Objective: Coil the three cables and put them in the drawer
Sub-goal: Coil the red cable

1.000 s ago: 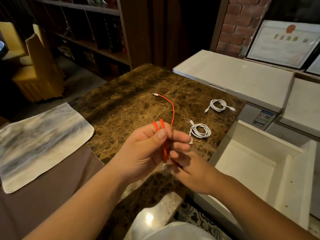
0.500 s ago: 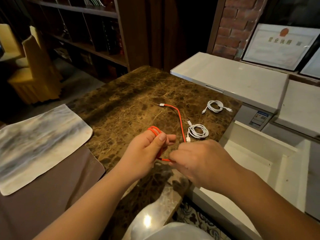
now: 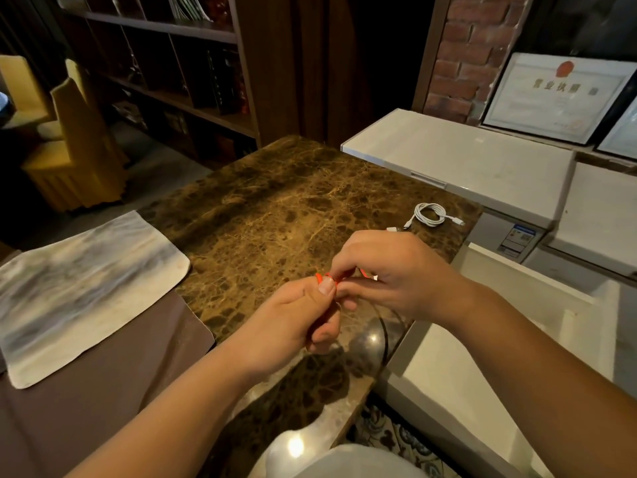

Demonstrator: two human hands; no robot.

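Observation:
My left hand grips the folded loops of the orange cable between thumb and fingers above the marble table. My right hand pinches the same cable just right of the left thumb, and a short orange stretch with a white plug shows under its fingers. One coiled white cable lies at the table's far right. The second white cable is mostly hidden behind my right hand; only its plug peeks out. The open white drawer sits to the right, below the table edge.
A grey streaked cloth lies on a brown mat at the left. White cabinet tops stand behind the table, with framed certificates against the wall. Dark bookshelves and a yellow chair stand at the far left.
The free orange length that lay on the table has been drawn in and is now gathered between my hands. My right hand moved up over the left hand's loops, covering the nearer white cable.

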